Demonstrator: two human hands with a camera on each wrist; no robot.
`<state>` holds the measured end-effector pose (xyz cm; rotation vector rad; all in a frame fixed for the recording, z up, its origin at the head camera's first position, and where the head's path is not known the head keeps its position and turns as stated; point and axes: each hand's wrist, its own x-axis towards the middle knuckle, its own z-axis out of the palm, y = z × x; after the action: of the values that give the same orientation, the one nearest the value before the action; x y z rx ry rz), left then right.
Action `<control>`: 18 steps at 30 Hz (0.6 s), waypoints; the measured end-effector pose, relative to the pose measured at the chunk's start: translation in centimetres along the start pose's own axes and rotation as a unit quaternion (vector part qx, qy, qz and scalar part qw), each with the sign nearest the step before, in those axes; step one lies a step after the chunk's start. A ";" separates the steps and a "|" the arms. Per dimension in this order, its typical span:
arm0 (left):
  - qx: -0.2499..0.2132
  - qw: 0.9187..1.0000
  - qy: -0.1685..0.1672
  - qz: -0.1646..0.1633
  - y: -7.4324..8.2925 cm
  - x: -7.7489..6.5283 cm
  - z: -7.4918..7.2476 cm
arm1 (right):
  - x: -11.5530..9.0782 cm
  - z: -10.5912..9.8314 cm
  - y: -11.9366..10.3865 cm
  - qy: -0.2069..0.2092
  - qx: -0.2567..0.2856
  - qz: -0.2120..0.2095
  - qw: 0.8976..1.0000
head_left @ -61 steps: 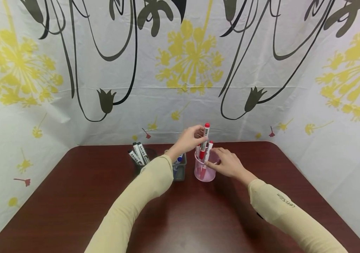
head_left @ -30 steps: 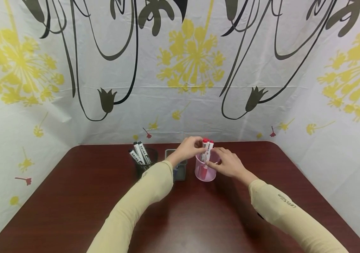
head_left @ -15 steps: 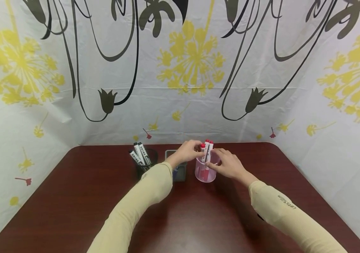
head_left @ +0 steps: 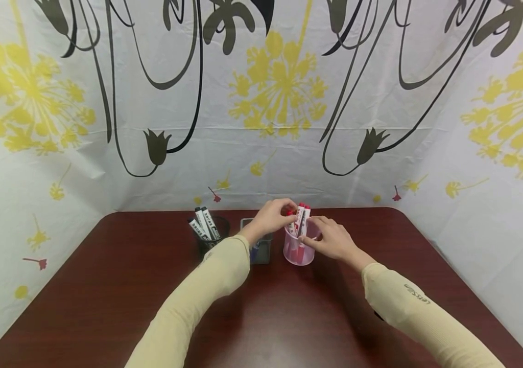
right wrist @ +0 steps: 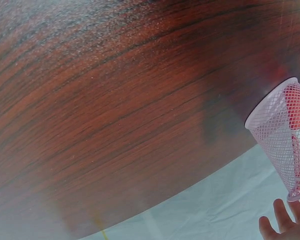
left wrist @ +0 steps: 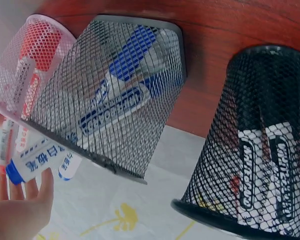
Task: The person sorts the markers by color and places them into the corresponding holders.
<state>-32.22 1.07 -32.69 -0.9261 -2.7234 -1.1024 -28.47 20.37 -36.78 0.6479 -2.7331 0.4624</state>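
A pink mesh pen cup (head_left: 299, 259) holds several red-capped whiteboard markers (head_left: 306, 214). My left hand (head_left: 270, 216) is over its left rim, thumb and fingers bent close to the markers with none pinched between them. One red marker (head_left: 291, 225) leans left in the cup beside those fingertips. My right hand (head_left: 334, 238) holds the cup from the right, thumb at the front and fingers at the back of the rim. In the right wrist view its fingertips (right wrist: 282, 212) are right at the rim of the pink cup (right wrist: 272, 132).
Left of the pink cup stands a grey mesh holder (head_left: 263, 254) with blue markers (left wrist: 35, 159), partly hidden behind my left forearm. Further left, a black mesh cup (head_left: 222, 225) contains several black-capped markers (head_left: 206, 222). The dark wooden table (head_left: 289, 317) ends at a patterned cloth (head_left: 280, 153).
My left hand lowered a red marker into the pink cup and let it go; the marker now leans left. The left hand has risen slightly since. My right hand stayed at the cup.
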 end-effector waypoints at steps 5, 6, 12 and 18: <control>0.000 0.999 0.038 0.020 0.3 -0.4 -0.9 | -0.1 0.0 -0.1 -0.002 -0.001 0.002 1.000; 0.003 0.999 0.047 0.025 0.3 -0.5 -1.2 | -0.1 0.0 -0.1 -0.002 -0.002 0.002 1.000; -0.015 0.995 0.087 0.048 0.6 -2.2 -2.8 | -0.1 0.0 -0.1 -0.002 -0.002 0.000 1.000; -0.022 0.991 0.110 0.078 0.3 -5.2 -4.2 | 0.0 0.0 0.2 -0.005 -0.007 0.002 1.000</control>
<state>-28.48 -4.18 -30.77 -0.9416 -2.4174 -1.1633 -28.61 20.55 -36.83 0.6415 -2.7453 0.4408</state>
